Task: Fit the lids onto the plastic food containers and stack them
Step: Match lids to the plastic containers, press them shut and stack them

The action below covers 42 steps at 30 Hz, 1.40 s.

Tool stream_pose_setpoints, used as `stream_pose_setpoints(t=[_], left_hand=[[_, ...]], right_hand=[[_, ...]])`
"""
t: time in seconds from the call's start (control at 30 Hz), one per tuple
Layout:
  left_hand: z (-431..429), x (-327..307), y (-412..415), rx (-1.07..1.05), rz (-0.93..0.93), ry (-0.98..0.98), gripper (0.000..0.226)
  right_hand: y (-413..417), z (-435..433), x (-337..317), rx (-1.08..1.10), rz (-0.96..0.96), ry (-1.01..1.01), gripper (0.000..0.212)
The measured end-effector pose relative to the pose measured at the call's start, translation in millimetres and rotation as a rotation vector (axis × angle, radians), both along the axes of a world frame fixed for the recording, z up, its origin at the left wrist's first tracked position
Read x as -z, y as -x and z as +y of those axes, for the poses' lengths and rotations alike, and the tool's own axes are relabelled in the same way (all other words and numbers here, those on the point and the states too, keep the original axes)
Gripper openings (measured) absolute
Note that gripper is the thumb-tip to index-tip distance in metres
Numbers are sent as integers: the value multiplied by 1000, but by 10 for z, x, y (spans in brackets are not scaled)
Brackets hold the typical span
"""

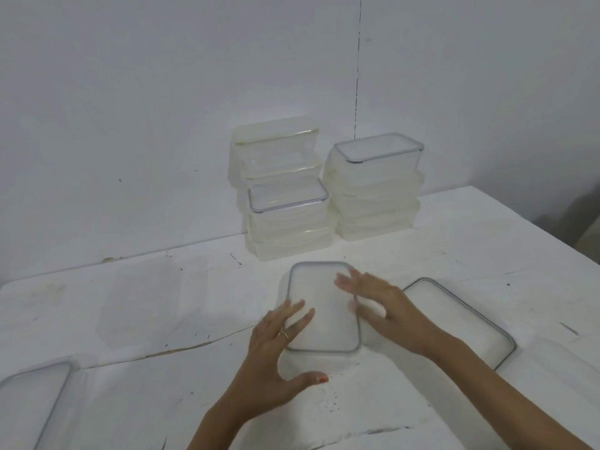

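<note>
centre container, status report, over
Left hand and right hand open, fingers on the lidded container. Lid on, not yet stacked. Loose lid close on its right; stacks behind, nothing between.

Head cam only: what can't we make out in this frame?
- Centre lidded container: whether it is snapped shut; left hand and right hand cover its edges, and the right one is blurred.
- Bottom-left lid: cut off by the frame edge.
- Rear stack: lower boxes hidden by front stack.
- Clear tub at left: washed out against white table.
</note>
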<state>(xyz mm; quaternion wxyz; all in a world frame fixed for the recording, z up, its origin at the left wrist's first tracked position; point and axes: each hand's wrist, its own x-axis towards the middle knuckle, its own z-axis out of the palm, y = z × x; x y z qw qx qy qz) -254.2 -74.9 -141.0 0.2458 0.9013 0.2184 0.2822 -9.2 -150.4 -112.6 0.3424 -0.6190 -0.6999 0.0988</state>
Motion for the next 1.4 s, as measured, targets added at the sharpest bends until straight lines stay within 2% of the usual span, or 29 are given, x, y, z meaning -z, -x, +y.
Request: stream_pose_setpoints(t=[0.03, 0.1, 0.17, 0.3, 0.47, 0.6, 0.77, 0.9, 0.97, 1.1, 1.17, 1.2, 1.27, 1.33, 1.4], left_hand=[[22, 17, -13, 7, 13, 29, 82], [41, 35, -38, 7, -3, 88, 87], [44, 69, -60, -4, -18, 54, 84], [51, 153, -90, -45, -38, -64, 75], [47, 178, -116, -72, -55, -160, 68], [54, 174, -110, -69, -53, -159, 70], [-23, 153, -154, -128, -18, -166, 72], [-299, 108, -325, -285, 32, -190, 67], [-455, 46, -389, -294, 50, -214, 60], [-526, 19, -385, -188, -63, -310, 39], [-413, 14, -378, -362, -164, -227, 42], [-351, -8, -376, -499, -212, -109, 46], [-273, -103, -385, -675, -273, 250, 49], [-241, -178, -423, -691, -313, 607, 49], [-259, -238, -467, -679, -366, 787, 48]], right_hand=[[112, -75, 0, -103, 51, 95, 60], [272, -158, 72, -191, -17, 223, 92], [356, -149, 211, -145, -141, 115, 100], [385, -104, 358, -68, -168, -75, 89], [397, -91, 403, -59, -185, -114, 81], [397, -91, 406, -60, -200, -121, 80], [277, -104, 299, -92, -152, -4, 82], [-44, -138, 110, -79, -297, 157, 76], [-225, -169, 33, -27, -297, 190, 71], [-327, -238, 60, 284, -61, 92, 55], [-127, -311, 77, 480, 171, 67, 48], [14, -358, 82, 542, 319, 75, 45], [320, -455, 69, 570, 603, 139, 45], [543, -494, 90, 534, 754, 182, 51], [642, -478, 107, 533, 811, 179, 57]])
